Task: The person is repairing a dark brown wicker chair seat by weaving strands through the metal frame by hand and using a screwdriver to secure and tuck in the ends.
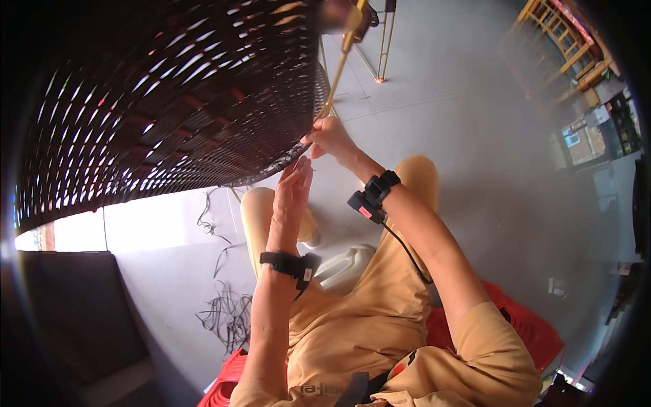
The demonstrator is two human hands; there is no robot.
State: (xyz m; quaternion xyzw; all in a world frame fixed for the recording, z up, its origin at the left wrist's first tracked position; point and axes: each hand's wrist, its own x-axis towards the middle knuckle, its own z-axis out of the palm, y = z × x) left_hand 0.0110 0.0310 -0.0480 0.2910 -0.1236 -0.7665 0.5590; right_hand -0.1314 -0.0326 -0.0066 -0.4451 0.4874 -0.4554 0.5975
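A large dark-brown woven panel (pixel 169 95) fills the upper left, a darker bound edge (pixel 285 157) along its lower right. My right hand (pixel 329 139) is closed at that edge, fingertips pinched just beside the lower end of a yellow rod (pixel 337 81); what is between them is too small to make out. Below it, my left hand (pixel 293 186) has its fingers stretched flat and upward, close against the underside of the edge. Both wrists wear black strapped devices, a cable hanging from the right one.
Tangled black strips (pixel 224 315) lie on the grey floor (pixel 447 129) at lower left. I sit on something red (pixel 525 336). A dark board (pixel 81 305) stands at left. Thin metal legs (pixel 380 71) rise at top center; wooden furniture (pixel 563 47) and assorted items line the right.
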